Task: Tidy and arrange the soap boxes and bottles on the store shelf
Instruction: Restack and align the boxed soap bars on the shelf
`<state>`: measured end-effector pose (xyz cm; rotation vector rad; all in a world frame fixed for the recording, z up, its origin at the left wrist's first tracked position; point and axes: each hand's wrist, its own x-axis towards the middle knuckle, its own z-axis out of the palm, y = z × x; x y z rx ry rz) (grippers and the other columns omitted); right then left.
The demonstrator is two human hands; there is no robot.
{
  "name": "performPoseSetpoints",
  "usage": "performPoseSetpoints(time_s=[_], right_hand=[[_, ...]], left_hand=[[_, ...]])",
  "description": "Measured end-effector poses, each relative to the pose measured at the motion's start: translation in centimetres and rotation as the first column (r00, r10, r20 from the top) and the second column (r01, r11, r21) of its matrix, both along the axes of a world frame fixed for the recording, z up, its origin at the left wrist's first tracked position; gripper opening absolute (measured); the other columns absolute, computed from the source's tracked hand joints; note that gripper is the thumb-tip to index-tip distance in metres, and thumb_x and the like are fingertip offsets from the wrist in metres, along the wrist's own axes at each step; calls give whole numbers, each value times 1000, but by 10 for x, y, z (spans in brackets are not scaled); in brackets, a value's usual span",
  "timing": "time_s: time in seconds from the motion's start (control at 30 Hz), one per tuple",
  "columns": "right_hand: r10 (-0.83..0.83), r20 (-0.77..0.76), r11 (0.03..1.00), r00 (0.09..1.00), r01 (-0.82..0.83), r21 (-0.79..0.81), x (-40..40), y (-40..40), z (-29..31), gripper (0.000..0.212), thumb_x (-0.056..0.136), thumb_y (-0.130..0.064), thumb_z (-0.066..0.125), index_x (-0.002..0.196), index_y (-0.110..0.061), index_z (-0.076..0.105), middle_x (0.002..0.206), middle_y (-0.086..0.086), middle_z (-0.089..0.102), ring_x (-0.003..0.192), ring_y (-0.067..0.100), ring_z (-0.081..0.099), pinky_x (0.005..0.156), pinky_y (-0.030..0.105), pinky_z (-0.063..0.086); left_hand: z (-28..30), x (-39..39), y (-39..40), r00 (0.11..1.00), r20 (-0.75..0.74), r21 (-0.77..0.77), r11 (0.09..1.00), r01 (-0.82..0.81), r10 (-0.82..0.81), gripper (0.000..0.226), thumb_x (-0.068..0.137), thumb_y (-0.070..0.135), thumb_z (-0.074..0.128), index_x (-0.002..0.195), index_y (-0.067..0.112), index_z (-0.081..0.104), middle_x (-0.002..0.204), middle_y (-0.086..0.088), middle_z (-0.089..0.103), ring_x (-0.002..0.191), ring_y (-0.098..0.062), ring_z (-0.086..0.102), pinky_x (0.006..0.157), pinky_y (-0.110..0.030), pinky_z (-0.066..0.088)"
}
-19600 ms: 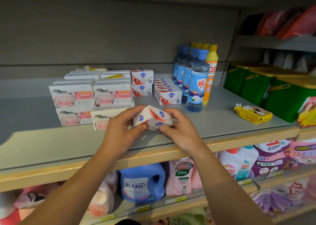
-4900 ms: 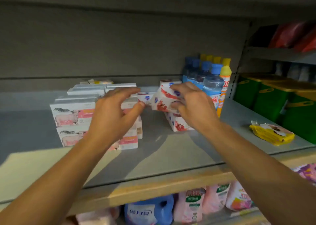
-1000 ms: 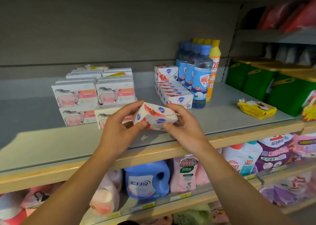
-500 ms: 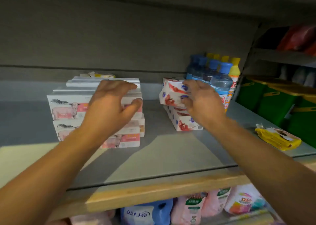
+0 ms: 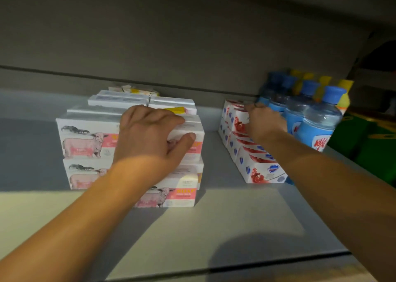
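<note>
A grey store shelf [image 5: 225, 221] fills the view, seen from above and in front, with two bare forearms reaching in from 6 o'clock.

The left hand [image 5: 150, 140] lies over the top front corner of a stack of sheep boxes [image 5: 85, 142], white soap boxes printed with a pink sheep, at about 9 o'clock from centre. Its fingers lie loosely spread over the top and its thumb presses the front face; it grips nothing. The stack is two boxes high and several deep, and one more sheep box stands in front at its right foot.

The right hand [image 5: 262, 121] reaches to 2 o'clock and holds a red box [image 5: 239, 118], a white soap box with red fruit print, fingers curled over its top. That box sits on the far end of a row of red boxes [image 5: 257, 166] running from front to back.

Just right of that row, touching it, stand blue bottles [image 5: 317, 123] with blue caps, and yellow bottles [image 5: 345, 95] behind them. Green tubs [image 5: 368, 144] show at 3 o'clock.
</note>
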<state>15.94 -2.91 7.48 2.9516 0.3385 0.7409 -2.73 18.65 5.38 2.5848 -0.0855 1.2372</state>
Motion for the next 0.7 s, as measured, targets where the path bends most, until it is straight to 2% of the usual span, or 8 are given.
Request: performPoseSetpoints(time_s=[0.1, 0.2, 0.33, 0.47, 0.57, 0.63, 0.7], right_hand=[[106, -37, 973, 994, -96, 208, 9, -2, -6, 51, 93, -21, 62, 140, -20, 44, 133, 10, 50, 115, 33, 57, 90, 43, 51], [116, -29, 944, 993, -101, 313, 18, -3, -11, 53, 93, -18, 63, 141, -22, 43, 134, 8, 48, 117, 31, 55, 94, 42, 50], [94, -41, 941, 995, -76, 330, 24, 1, -14, 54, 92, -16, 64, 141, -21, 41, 138, 9, 43, 118, 33, 55, 96, 43, 49], [119, -123, 947, 985, -75, 312, 16, -3, -7, 64, 90, -20, 67, 145, -23, 35, 142, 7, 40, 121, 31, 53, 95, 41, 50], [181, -32, 931, 983, -160, 327, -8, -5, 0, 61, 89, -19, 66, 144, -23, 38, 143, 5, 40, 123, 29, 51, 94, 39, 50], [298, 104, 849, 949, -313, 426, -32, -1, 5, 45, 91, -19, 61, 134, -23, 52, 134, 3, 50, 113, 21, 57, 92, 32, 48], [425, 176, 701, 888, -445, 558, -62, 8, 10, 29, 91, -24, 59, 120, -26, 64, 120, -3, 61, 93, 7, 61, 86, 23, 48]], left_hand=[[0, 0, -1, 1000, 3, -16, 1000, 3, -3, 52, 82, 56, 44, 106, 21, 74, 107, 1, 71, 104, -31, 58, 102, -32, 22], [-1, 0, -1, 1000, 4, -18, 1000, -2, 2, 52, 83, 56, 44, 107, 22, 73, 108, 2, 71, 104, -30, 57, 102, -31, 21], [-1, 1, -1, 1000, 10, -12, 1000, -1, 1, 49, 81, 55, 47, 107, 22, 73, 107, 3, 71, 103, -29, 57, 102, -31, 22], [-1, 0, -1, 1000, -6, 4, 1000, -12, 12, 41, 76, 46, 59, 107, 22, 73, 108, 3, 70, 103, -30, 56, 102, -31, 21], [1, -2, 0, 1000, -27, -12, 1000, -7, 6, 41, 76, 42, 60, 109, 21, 72, 110, 2, 71, 106, -31, 56, 104, -32, 22], [4, -5, 1, 999, -24, -49, 999, 22, -23, 41, 77, 39, 60, 110, 19, 72, 110, 0, 71, 107, -31, 57, 104, -33, 27], [7, -9, 3, 998, 1, -102, 993, 58, -58, 38, 78, 35, 61, 109, 17, 73, 106, -2, 72, 105, -30, 58, 103, -37, 36]])
